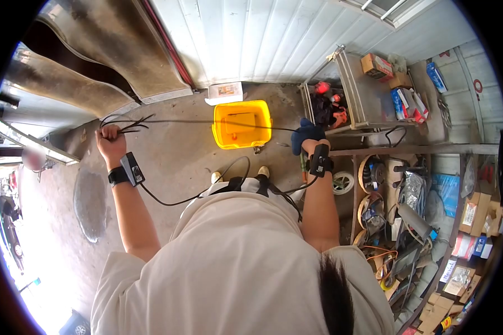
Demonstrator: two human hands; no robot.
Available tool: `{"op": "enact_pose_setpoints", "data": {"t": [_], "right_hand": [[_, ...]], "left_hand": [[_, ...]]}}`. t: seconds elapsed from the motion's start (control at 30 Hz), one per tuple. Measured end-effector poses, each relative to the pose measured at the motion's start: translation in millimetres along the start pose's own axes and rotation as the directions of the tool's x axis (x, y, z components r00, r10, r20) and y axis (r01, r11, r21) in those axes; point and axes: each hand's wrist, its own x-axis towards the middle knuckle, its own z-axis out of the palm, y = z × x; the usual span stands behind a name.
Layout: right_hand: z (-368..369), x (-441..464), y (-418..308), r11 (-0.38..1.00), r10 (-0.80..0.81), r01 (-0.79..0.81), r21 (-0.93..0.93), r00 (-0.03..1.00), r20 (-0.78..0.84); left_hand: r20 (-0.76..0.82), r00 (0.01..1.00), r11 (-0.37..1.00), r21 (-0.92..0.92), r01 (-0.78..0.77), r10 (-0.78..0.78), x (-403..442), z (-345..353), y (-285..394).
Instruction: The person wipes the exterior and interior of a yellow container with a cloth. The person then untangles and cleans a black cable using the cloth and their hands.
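My left hand [111,139] is raised at the left, its fingers closed round a dark cable [184,121] that is looped and bunched beside the fist. The cable stretches across to a dark blue cloth [307,135] at the right. My right hand [314,146] is at that cloth, largely hidden by it, and holds it. Between the hands, beyond my feet, a yellow bucket [242,141] stands on the floor under the line of the cable. Each wrist wears a strapped black device with a thin wire running to my waist.
A white box [225,93] lies behind the bucket. On the right are a metal rack [346,89], cardboard boxes [377,66] and a cluttered shelf [397,149] with coils and tools. Large curved brown panels [100,42] lean at the upper left.
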Motion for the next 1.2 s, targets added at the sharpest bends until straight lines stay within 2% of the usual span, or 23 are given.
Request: {"op": "enact_pose_setpoints", "data": {"t": [0.03,0.1,0.13,0.17,0.2,0.23,0.3,0.37,0.43,0.47,0.5,0.57,0.6,0.7,0.73,0.83,0.9,0.93,0.97,1.03,1.07,1.17,1.2], "right_hand": [[-1.6,-1.3,1.4,0.990,0.038,-0.041,0.135,0.999,0.022],[16.2,-24.7,9.4,0.991,-0.077,0.082,-0.103,0.996,0.054],[32.4,-46.5,20.8,0.965,-0.127,0.142,-0.220,0.989,0.080],[43.8,-65.5,32.3,0.901,-0.147,0.204,-0.382,0.974,0.174],[53.5,-84.1,43.8,0.806,-0.147,0.273,-0.525,0.952,0.270],[58.6,-92.3,51.7,0.683,-0.129,0.349,-0.642,0.922,0.365],[58.2,-85.9,60.2,0.508,-0.016,0.414,-0.755,0.881,0.472],[65.2,-104.8,80.2,0.705,0.131,0.214,-0.676,0.898,0.421],[78.3,-130.0,106.3,0.832,0.289,-0.023,-0.554,0.871,0.397],[86.4,-141.2,117.6,0.864,0.366,-0.150,-0.480,0.842,0.396],[96.3,-152.6,128.6,0.879,0.372,-0.228,-0.420,0.877,0.304],[119.1,-180.2,142.7,0.895,0.395,-0.355,-0.270,0.912,0.112],[126.9,-197.4,135.1,0.803,0.593,-0.562,-0.198,0.788,0.167],[118.8,-175.8,147.4,0.914,0.404,-0.392,-0.103,0.897,0.179],[113.9,-173.1,144.7,0.846,0.516,-0.529,-0.069,0.776,0.364],[99.8,-160.6,143.5,0.947,0.319,-0.252,-0.201,0.646,0.693],[105.9,-159.0,139.8,0.980,0.178,-0.116,-0.159,0.868,0.463],[110.5,-158.9,138.1,0.987,0.094,-0.045,-0.155,0.940,0.327],[111.2,-156.1,134.2,0.990,0.093,-0.049,-0.136,0.938,0.335],[110.4,-145.5,121.3,0.994,0.090,-0.060,-0.095,0.932,0.351],[111.2,-135.2,114.9,0.994,0.024,0.014,-0.108,0.938,0.346],[114.2,-109.6,77.3,0.953,0.275,-0.302,-0.003,0.862,0.427],[115.0,-104.6,65.3,0.925,0.332,-0.379,0.012,0.825,0.458]], "left_hand": [[-0.060,0.995,0.987,0.141,-0.074,0.083,-9.4,22.0,-6.7],[-0.142,0.954,0.889,0.420,-0.183,0.263,-32.8,69.5,-32.8],[-0.083,0.953,0.830,0.516,-0.210,0.293,-45.7,83.6,-49.6],[-0.021,0.977,0.670,0.731,-0.129,0.210,-65.0,96.8,-60.5],[0.182,0.974,0.475,0.850,-0.226,0.137,-59.5,79.4,-65.5],[0.244,0.955,0.479,0.826,-0.296,0.170,-66.4,90.9,-77.1],[0.362,0.902,0.483,0.762,-0.431,0.235,-89.2,112.0,-119.6],[0.450,0.887,0.444,0.777,-0.447,0.106,-103.2,119.0,-136.1],[0.458,0.882,0.533,0.777,-0.335,-0.114,-121.3,130.5,-151.8],[0.444,0.852,0.536,0.808,-0.245,-0.279,-122.4,129.8,-156.7],[0.420,0.795,0.523,0.838,-0.155,-0.438,-121.9,126.6,-161.2],[0.367,0.701,0.495,0.869,-0.024,-0.611,-121.1,121.9,-169.0],[0.338,0.639,0.471,0.881,0.042,-0.690,-121.5,119.4,-173.1],[0.161,0.504,0.288,0.939,0.187,-0.849,-124.0,115.1,-180.3],[0.127,0.501,0.281,0.928,0.244,-0.856,-133.6,114.8,-186.1],[0.020,0.473,0.237,0.883,0.405,-0.881,-153.7,120.8,-184.7],[0.009,0.440,0.210,0.888,0.409,-0.898,-151.8,114.6,-186.8],[-0.002,0.443,0.189,0.902,0.387,-0.896,-151.9,113.9,-186.4],[-0.013,0.448,0.169,0.916,0.364,-0.894,-151.4,113.3,-185.5],[0.013,0.214,0.089,0.932,0.350,-0.977,-144.6,117.5,-179.3],[0.021,0.088,0.050,0.941,0.335,-0.996,-142.1,118.4,-176.3],[0.053,0.006,0.053,0.996,0.071,-0.999,-143.5,109.0,-174.1],[0.061,0.040,0.064,0.995,0.079,-0.997,-147.1,111.0,-171.6]]}}
